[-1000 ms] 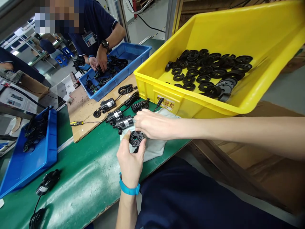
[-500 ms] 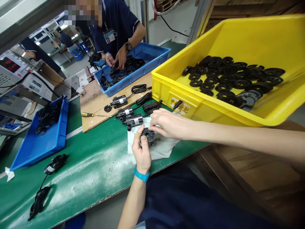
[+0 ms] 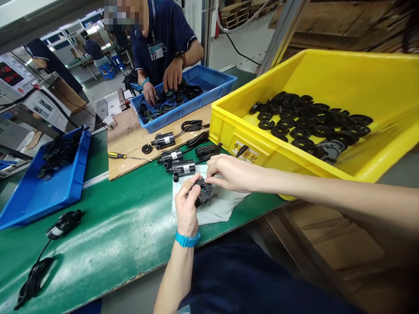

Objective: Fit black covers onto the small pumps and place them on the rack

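Observation:
My left hand [image 3: 187, 205], a blue band at its wrist, is closed around a round black part [image 3: 205, 192] with maze-like grooves on its face and a green spot at the centre. The thumb presses on that face. My right hand [image 3: 225, 172] has its fingers pinched at the part's upper right edge; whether something small is between the fingertips is hidden. A white cloth [image 3: 222, 209] lies under both hands. Just beyond them are two black cylindrical pumps [image 3: 183, 168] with white labels, and a third pump [image 3: 163, 140] lies farther back.
To the right stands a yellow bin [image 3: 262, 150] holding many black ring-shaped parts [image 3: 303, 122]. A screwdriver [image 3: 118, 155] and a black ring [image 3: 147, 149] lie on the brown board [image 3: 121, 131]. Another pump [image 3: 63, 224] with coiled cable is at left. Across the bench a co-worker handles parts in a blue tray [image 3: 193, 102].
The view has shifted slightly. My left hand keeps hold of the grooved part, which appears slightly turned, and my right fingers stay at its edge. The co-worker's hands have moved apart over the tray.

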A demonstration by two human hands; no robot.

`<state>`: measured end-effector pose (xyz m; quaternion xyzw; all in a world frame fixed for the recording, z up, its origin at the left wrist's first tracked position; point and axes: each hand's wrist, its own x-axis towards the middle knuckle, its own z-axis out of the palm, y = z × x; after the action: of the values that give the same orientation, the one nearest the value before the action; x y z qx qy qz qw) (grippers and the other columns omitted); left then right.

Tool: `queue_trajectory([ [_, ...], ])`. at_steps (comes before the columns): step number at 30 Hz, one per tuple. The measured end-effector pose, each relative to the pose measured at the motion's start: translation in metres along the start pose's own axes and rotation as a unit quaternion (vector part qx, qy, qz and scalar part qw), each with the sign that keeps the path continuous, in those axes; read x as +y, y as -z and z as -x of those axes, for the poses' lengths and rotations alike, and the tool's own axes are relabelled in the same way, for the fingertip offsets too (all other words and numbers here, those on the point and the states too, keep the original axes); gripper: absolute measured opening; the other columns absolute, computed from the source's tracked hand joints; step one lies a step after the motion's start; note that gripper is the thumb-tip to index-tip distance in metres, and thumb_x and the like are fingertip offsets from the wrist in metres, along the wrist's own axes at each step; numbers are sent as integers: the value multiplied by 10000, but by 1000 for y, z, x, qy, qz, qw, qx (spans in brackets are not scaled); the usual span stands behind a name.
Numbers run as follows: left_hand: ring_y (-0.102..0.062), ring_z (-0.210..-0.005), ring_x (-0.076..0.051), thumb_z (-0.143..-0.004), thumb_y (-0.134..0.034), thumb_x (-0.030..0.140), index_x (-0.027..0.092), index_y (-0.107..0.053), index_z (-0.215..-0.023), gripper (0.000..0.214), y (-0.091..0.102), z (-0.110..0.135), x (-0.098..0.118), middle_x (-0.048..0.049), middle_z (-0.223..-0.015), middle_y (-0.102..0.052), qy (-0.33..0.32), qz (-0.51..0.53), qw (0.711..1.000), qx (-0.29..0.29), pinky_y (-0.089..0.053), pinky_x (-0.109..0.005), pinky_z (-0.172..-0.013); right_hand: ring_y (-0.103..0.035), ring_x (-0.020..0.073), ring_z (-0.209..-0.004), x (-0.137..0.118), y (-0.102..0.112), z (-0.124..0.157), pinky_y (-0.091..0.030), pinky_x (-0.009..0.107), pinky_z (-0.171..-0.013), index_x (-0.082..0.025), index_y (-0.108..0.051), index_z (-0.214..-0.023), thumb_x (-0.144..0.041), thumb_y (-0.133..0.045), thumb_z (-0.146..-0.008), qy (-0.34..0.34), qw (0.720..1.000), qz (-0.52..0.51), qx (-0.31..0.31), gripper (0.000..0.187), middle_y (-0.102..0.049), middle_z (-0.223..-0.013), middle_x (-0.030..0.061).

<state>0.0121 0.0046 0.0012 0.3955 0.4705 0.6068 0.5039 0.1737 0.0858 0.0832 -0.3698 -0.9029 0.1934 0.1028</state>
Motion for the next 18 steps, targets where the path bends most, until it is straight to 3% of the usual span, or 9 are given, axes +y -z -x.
queue_trajectory([
  [4, -611, -1289, -249, -868, -700, 334, 227, -725, -1262, 409, -3, -3, 2, -67, -1332, -707, 28, 17, 999, -1, -447, -385, -1122, -647, 229, -797, 2, 1, -2, -407, 294, -694, -147, -772, -789, -264, -632, -919, -29, 999, -12, -10, 224, -728, -796, 96],
  [11, -657, -1209, -258, -944, -599, 467, 165, -758, -1160, 404, -10, -8, -1, -95, -1214, -749, 45, 5, 998, -39, -477, -401, -1089, -666, 204, -725, 5, 14, -10, -429, 268, -632, -152, -808, -817, -269, -670, -863, -115, 987, -81, -76, 186, -773, -804, 81],
  [18, -670, -1098, -247, -984, -541, 425, 154, -727, -1080, 343, -26, -1, -12, -114, -1115, -734, -50, -106, 993, -22, -514, -385, -998, -676, 196, -718, 11, 22, -6, -447, 252, -609, -163, -826, -798, -259, -711, -798, -178, 966, -147, -117, 149, -777, -758, 53],
])
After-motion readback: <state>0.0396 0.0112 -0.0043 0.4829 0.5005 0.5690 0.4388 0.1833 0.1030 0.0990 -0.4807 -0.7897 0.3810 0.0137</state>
